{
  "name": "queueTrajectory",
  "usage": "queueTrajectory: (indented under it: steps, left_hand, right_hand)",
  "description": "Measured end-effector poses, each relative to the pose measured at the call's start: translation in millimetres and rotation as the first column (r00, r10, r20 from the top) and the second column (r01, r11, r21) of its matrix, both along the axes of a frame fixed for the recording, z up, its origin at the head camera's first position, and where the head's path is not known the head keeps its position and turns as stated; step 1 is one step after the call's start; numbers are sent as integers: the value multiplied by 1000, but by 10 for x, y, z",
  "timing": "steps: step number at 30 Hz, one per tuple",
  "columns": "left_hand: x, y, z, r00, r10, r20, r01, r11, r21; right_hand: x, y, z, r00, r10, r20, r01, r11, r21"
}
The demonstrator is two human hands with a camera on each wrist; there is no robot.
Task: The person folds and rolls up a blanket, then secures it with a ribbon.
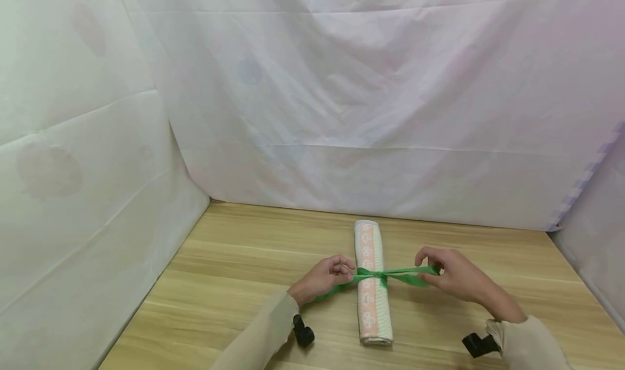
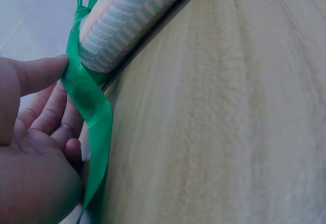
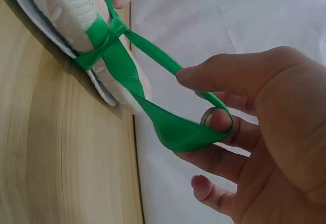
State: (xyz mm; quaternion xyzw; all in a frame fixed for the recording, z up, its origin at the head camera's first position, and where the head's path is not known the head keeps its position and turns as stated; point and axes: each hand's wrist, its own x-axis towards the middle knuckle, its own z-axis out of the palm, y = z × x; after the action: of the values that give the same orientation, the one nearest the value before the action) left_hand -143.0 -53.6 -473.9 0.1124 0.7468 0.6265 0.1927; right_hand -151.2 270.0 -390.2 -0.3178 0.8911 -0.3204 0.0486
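Note:
A rolled towel (image 1: 368,313), peach and pale green with white patterns, lies lengthwise on the table. Around its middle runs a green satin ribbon (image 3: 175,130), knotted on top with a loop toward the right. My left hand (image 1: 324,278) pinches the ribbon's left part between thumb and fingers, just beside the roll; in the left wrist view a ribbon tail (image 2: 99,147) hangs down past the palm. To the right, my right hand (image 1: 456,275) holds the loop, thumb on one strand and fingers inside the bend, drawn out from the knot (image 3: 117,28).
The wood-grain table (image 1: 234,261) reaches back to a pale hanging cloth (image 1: 342,99). More white cloth (image 1: 88,196) encloses the left side, and another panel (image 1: 598,240) stands at the right. A black wrist mount (image 1: 304,332) sits on each sleeve.

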Motion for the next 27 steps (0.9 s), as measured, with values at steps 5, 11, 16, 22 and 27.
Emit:
queueTrajectory:
  steps: [5,11,16,22,27]
  left_hand:
    - [2,3,4,1000,15,-3,-15,1000,-14]
    - [11,6,8,1000,25,-5,-26,999,-30]
    - [12,2,-6,1000,28,-4,-28,999,-31]
    - [14,-18,-14,999,41,10,-41,999,-34]
    - [14,-19,-6,999,46,6,-46,999,-26]
  right_hand:
    - [5,22,9,999,-3,-35,2,1000,-24]
    - [19,34,11,996,-56,-74,52,997,-61]
    - [42,67,-9,993,-89,-73,81,992,-100]
    - [43,146,-14,994,-105,-14,101,979,-174]
    - [29,204,-58,989,-92,117,111,980,-166]
